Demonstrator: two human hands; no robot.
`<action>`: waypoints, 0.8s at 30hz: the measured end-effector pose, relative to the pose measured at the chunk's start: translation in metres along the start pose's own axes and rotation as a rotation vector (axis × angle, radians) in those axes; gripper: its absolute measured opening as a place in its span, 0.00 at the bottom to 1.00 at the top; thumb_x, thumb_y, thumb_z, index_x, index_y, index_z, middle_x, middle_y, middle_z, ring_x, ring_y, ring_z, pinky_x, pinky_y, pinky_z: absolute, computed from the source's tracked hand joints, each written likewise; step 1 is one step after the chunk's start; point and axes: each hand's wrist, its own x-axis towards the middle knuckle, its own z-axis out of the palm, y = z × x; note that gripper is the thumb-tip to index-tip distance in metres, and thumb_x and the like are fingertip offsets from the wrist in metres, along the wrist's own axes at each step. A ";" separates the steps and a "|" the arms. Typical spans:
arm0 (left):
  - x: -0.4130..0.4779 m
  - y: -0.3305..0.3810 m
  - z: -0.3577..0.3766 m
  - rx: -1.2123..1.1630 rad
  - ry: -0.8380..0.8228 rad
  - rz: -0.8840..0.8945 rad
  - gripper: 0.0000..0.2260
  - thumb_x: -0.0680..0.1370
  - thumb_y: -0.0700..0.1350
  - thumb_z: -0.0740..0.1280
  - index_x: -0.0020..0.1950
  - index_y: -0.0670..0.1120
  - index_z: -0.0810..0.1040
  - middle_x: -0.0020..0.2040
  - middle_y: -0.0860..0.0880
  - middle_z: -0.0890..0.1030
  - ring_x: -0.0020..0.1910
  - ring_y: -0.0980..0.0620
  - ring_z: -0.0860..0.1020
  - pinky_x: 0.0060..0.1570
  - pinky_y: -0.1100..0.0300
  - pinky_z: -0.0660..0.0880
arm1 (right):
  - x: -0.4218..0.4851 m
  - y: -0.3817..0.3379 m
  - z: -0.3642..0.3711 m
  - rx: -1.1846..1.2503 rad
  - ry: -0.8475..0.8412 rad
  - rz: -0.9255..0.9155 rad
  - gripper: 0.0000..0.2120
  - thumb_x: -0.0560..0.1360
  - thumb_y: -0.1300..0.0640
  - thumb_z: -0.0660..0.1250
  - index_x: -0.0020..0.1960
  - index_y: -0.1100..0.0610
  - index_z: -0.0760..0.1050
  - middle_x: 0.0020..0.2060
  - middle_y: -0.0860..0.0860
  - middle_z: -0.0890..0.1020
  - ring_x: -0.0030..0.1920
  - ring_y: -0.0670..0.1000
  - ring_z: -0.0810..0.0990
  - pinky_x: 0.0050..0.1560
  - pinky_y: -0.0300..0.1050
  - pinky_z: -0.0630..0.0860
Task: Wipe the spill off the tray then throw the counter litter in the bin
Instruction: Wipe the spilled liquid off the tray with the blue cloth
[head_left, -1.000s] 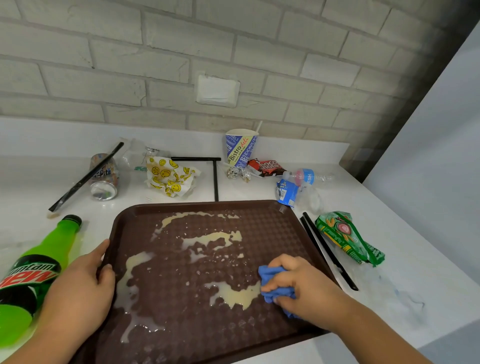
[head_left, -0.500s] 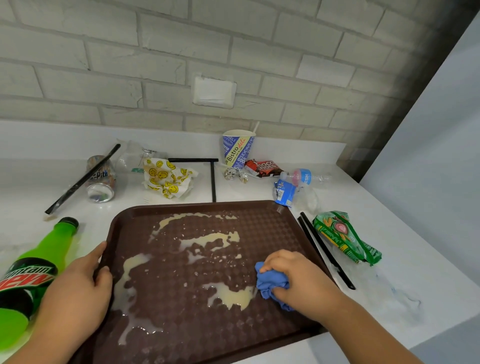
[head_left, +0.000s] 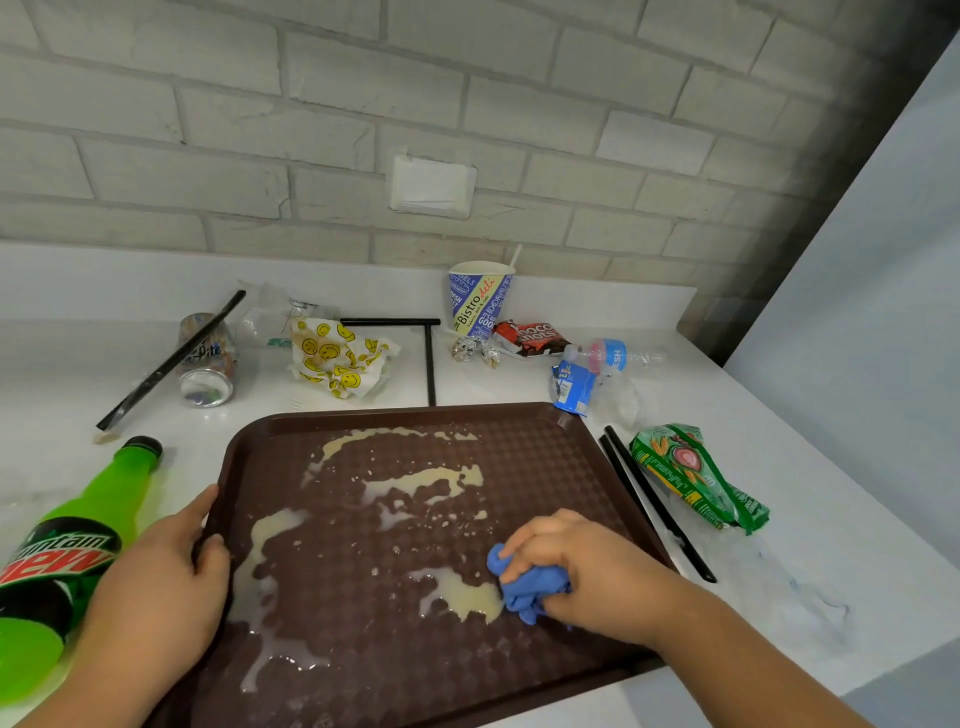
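A: Entry, head view. Brown tray (head_left: 545, 467) lies on the white counter (head_left: 779, 597); pale yellowish spill (head_left: 457, 595) in several patches across its textured floor, the largest along the left side; one patch touches the blue cloth (head_left: 524, 587).

B: Hands?

A: Right hand (head_left: 587, 571) closed around the bunched cloth, fingers curled over it, pressing it onto the tray near the lower right; left hand (head_left: 156, 587) lies on the tray's left rim, thumb over the inner edge, fingers outside, a loose hold on the rim only.

B: Legible writing on the litter?

A: Green bottle (head_left: 67, 561) on its side left of the tray, label "Mountain Dew" partly covered by the wrist; can (head_left: 208, 358) lying down, letters "ite" readable; paper cup (head_left: 480, 299) upright at the wall, "Bistro deli", "DONUTS", "FRESH" partly; brown wrapper (head_left: 530, 336) beside it, "choco shots"; clear bottle (head_left: 618, 356) with a blue band, "ESH"; small blue carton (head_left: 571, 387) at the tray's far right corner, print too small to read; green packet (head_left: 696, 478) right of the tray, script illegible.

B: Other items?

A: Smiley-print paper (head_left: 337, 358), crumpled; foil balls (head_left: 475, 349); black straws (head_left: 654, 504) lying along the tray's right edge.
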 end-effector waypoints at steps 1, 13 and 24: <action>0.000 0.000 0.000 -0.002 -0.001 0.000 0.22 0.76 0.41 0.62 0.71 0.49 0.68 0.59 0.39 0.78 0.56 0.37 0.75 0.49 0.48 0.74 | 0.001 0.004 -0.004 -0.001 0.006 0.032 0.14 0.72 0.58 0.68 0.54 0.44 0.80 0.55 0.34 0.74 0.58 0.41 0.69 0.46 0.22 0.68; -0.001 0.002 0.000 -0.008 0.006 -0.001 0.22 0.76 0.41 0.62 0.71 0.49 0.68 0.57 0.40 0.79 0.55 0.37 0.76 0.47 0.48 0.75 | 0.024 0.009 -0.005 0.060 0.136 0.136 0.14 0.71 0.61 0.68 0.53 0.47 0.78 0.55 0.39 0.76 0.49 0.46 0.78 0.49 0.44 0.80; -0.001 0.005 -0.002 -0.015 0.007 -0.016 0.22 0.76 0.41 0.62 0.71 0.49 0.68 0.59 0.38 0.78 0.57 0.37 0.75 0.51 0.47 0.74 | 0.048 -0.002 -0.001 -0.084 0.110 0.089 0.13 0.75 0.53 0.64 0.59 0.46 0.77 0.60 0.40 0.74 0.60 0.46 0.69 0.64 0.43 0.69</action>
